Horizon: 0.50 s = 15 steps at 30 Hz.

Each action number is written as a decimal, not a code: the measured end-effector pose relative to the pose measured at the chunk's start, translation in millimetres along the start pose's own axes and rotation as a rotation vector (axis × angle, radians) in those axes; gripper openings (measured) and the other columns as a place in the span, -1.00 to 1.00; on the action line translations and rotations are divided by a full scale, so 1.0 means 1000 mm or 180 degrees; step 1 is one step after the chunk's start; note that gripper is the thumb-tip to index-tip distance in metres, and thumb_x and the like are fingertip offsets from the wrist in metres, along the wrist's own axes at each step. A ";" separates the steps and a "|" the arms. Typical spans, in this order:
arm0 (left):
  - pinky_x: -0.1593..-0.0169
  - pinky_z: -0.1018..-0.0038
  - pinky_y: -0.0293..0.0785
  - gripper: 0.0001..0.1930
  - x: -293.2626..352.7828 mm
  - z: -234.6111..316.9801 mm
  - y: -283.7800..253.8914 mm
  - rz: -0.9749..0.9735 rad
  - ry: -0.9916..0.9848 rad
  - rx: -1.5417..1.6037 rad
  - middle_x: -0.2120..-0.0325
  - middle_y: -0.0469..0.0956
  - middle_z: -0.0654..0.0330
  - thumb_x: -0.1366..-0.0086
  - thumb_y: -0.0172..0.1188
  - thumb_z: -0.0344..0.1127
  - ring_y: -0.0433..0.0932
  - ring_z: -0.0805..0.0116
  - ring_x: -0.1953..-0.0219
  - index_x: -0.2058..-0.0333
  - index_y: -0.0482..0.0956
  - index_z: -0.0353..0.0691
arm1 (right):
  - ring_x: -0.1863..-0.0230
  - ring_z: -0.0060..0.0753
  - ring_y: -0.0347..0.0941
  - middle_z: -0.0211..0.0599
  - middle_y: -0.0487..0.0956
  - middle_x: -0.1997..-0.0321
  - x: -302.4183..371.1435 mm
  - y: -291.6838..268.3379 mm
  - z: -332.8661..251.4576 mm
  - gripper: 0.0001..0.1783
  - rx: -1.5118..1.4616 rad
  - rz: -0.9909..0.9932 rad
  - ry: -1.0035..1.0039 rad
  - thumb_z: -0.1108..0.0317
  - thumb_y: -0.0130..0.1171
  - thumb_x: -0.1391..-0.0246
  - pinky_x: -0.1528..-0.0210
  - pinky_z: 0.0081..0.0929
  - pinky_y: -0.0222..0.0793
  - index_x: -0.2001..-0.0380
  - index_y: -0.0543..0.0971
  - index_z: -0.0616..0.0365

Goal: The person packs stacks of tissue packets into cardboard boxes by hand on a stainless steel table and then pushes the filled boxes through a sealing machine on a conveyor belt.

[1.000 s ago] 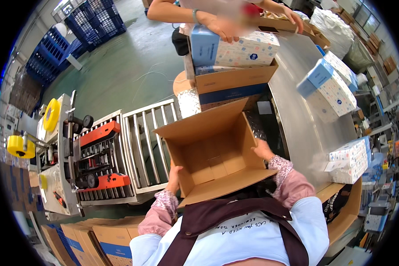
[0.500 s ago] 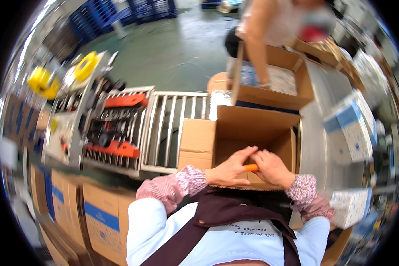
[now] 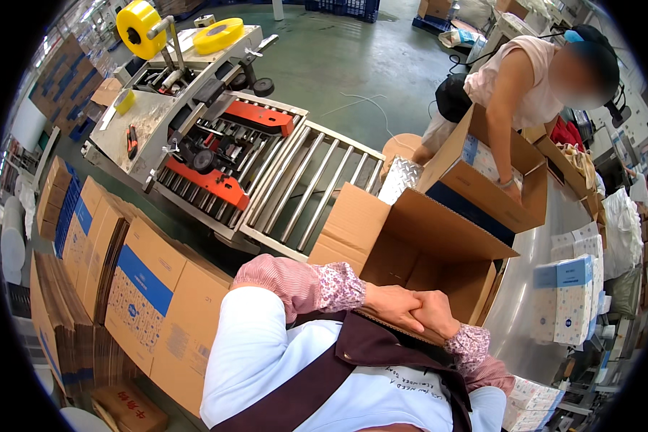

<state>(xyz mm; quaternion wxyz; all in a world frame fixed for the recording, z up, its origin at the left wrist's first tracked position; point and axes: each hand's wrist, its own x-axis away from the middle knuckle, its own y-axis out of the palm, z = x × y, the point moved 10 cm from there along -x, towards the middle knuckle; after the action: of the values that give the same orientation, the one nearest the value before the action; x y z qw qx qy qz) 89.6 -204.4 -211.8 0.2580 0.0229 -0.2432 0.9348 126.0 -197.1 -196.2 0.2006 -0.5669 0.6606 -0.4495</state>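
An open brown cardboard box (image 3: 439,237) stands in front of me on the steel table, flaps up, its visible inside empty. My left hand (image 3: 390,305) and my right hand (image 3: 435,314) meet at the box's near rim, fingers curled and touching each other, the left partly over the right. They seem to grip the near flap; anything between them is hidden. Pink patterned sleeves cover both forearms.
A roller conveyor (image 3: 317,180) leads left to a carton sealing machine (image 3: 216,144) with yellow tape rolls (image 3: 140,25). Flat cartons (image 3: 122,273) are stacked at my left. Another person (image 3: 525,79) reaches into a second box (image 3: 482,187). White-and-blue packages (image 3: 565,295) stand on the right.
The box, held up tilted a second ago, now stands on the table. My hands have drawn together at its near rim; the orange thing seen between them is out of sight.
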 end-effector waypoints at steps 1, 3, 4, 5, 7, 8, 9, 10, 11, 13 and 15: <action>-0.02 0.15 0.27 -0.40 -0.003 0.001 -0.002 -0.0008 0.0010 -0.0004 0.12 0.43 -0.11 -0.21 0.02 0.21 0.39 -0.11 0.05 0.29 0.46 -0.38 | 0.44 0.02 0.50 -0.03 0.54 0.52 -0.001 0.000 0.002 -0.82 0.0002 0.0008 0.0010 0.33 0.20 0.25 0.38 -0.26 0.43 0.47 0.62 0.09; 0.04 0.16 0.34 -0.40 -0.007 -0.006 0.003 -0.0303 -0.0194 0.0317 0.00 0.35 -0.18 -0.21 0.03 0.19 0.43 -0.15 0.11 0.28 0.47 -0.41 | 0.44 -0.02 0.52 -0.04 0.55 0.53 -0.005 -0.003 -0.001 -0.81 0.0198 -0.0001 -0.0144 0.28 0.23 0.23 0.38 -0.26 0.43 0.47 0.61 0.09; 0.04 0.16 0.34 -0.40 -0.006 -0.009 0.003 -0.0310 -0.0193 0.0307 0.00 0.35 -0.18 -0.21 0.03 0.19 0.43 -0.15 0.11 0.28 0.47 -0.41 | 0.44 -0.02 0.52 -0.04 0.55 0.53 -0.004 -0.009 -0.002 -0.81 0.0196 0.0011 -0.0141 0.28 0.23 0.23 0.38 -0.26 0.43 0.47 0.61 0.09; 0.05 0.16 0.35 -0.39 -0.005 -0.002 -0.010 0.0167 0.0169 0.0126 -0.04 0.29 -0.20 -0.21 0.04 0.19 0.43 -0.15 0.11 0.27 0.48 -0.42 | 0.44 -0.03 0.52 -0.04 0.55 0.52 -0.001 -0.015 -0.001 -0.80 0.0073 -0.0038 -0.0030 0.26 0.23 0.23 0.37 -0.25 0.43 0.46 0.61 0.07; 0.08 0.18 0.39 -0.37 0.010 0.014 -0.034 0.1075 0.0742 -0.0023 -0.12 0.16 -0.24 -0.19 0.06 0.19 0.46 -0.15 0.16 0.26 0.49 -0.44 | 0.42 -0.04 0.52 -0.11 0.58 0.46 0.006 -0.029 0.005 -0.73 0.0081 -0.0247 0.0280 0.14 0.20 0.15 0.33 -0.24 0.44 0.42 0.61 0.07; 0.08 0.18 0.39 -0.37 0.011 0.014 -0.034 0.1047 0.0753 -0.0036 -0.12 0.16 -0.24 -0.19 0.06 0.19 0.46 -0.15 0.16 0.26 0.49 -0.44 | 0.42 -0.04 0.52 -0.11 0.58 0.46 0.004 -0.031 0.000 -0.73 0.0070 -0.0221 0.0296 0.14 0.20 0.15 0.33 -0.24 0.44 0.42 0.61 0.07; 0.08 0.17 0.39 -0.37 0.004 0.013 -0.021 0.0474 0.0555 -0.0100 -0.09 0.20 -0.23 -0.19 0.07 0.19 0.46 -0.15 0.16 0.24 0.48 -0.44 | 0.41 -0.03 0.52 -0.11 0.58 0.46 0.005 -0.025 -0.010 -0.72 0.0066 -0.0312 0.0118 0.14 0.18 0.15 0.32 -0.23 0.44 0.40 0.61 0.07; 0.09 0.17 0.39 -0.36 -0.002 0.016 -0.006 -0.0127 0.0415 -0.0180 -0.07 0.24 -0.23 -0.18 0.07 0.19 0.46 -0.16 0.16 0.22 0.48 -0.45 | 0.40 -0.02 0.52 -0.10 0.58 0.45 0.010 -0.022 -0.018 -0.71 0.0081 -0.0376 -0.0002 0.14 0.17 0.16 0.30 -0.22 0.43 0.38 0.62 0.06; 0.11 0.16 0.40 -0.35 -0.002 0.022 0.003 -0.0415 0.0448 -0.0039 0.03 0.35 -0.19 -0.18 0.08 0.20 0.47 -0.16 0.19 0.21 0.48 -0.44 | 0.36 0.00 0.52 -0.07 0.58 0.42 0.012 0.008 -0.003 -0.66 0.0214 -0.0589 -0.0040 0.16 0.14 0.17 0.26 -0.20 0.43 0.29 0.61 0.05; 0.03 0.22 0.35 -0.43 0.000 0.013 -0.003 -0.0475 0.0330 -0.0021 0.10 0.42 -0.14 -0.22 0.07 0.12 0.42 -0.09 0.09 0.19 0.48 -0.41 | 0.31 0.03 0.51 0.00 0.57 0.37 0.007 0.013 0.000 -0.59 -0.0188 -0.0668 0.0082 0.17 0.12 0.15 0.25 -0.18 0.42 0.17 0.56 0.07; -0.06 0.20 0.28 -0.52 0.003 0.006 -0.041 0.0258 0.0691 -0.0344 0.06 0.41 -0.11 -0.21 0.12 0.00 0.37 -0.05 0.00 0.11 0.47 -0.33 | 0.36 0.04 0.49 -0.04 0.55 0.38 0.010 -0.013 0.008 -0.48 -0.0884 -0.0377 -0.0031 0.18 0.17 0.04 0.29 -0.21 0.41 -0.03 0.41 0.06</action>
<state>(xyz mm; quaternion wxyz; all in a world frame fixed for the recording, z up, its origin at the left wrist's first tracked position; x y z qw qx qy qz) 106.5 -174.9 -187.3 0.2456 -0.1022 -0.2645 0.9270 136.4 -208.9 -186.8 0.0965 -0.6293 0.6808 -0.3621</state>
